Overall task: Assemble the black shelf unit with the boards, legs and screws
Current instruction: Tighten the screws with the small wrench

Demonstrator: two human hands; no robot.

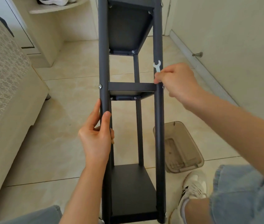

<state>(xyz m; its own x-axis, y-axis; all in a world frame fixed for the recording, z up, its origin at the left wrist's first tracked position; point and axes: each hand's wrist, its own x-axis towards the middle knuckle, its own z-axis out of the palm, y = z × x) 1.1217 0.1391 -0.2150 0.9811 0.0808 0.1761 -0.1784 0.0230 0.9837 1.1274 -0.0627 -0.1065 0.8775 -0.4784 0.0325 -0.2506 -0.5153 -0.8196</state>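
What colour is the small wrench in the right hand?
White or pale silver wrench, seen in the head view.

Shelf unit (131, 86) cut off at top edge; wrench (157, 64) handle hidden in right hand (176, 81).

Glossy beige floor tiles (60, 143) run between a cream sofa (1, 81) with a patterned cover at nine o'clock, a curved shelf (55, 9) bearing shoes (52, 0) at eleven, a pale wall (233, 38) at two and a clear plastic tub (182, 147) at four.
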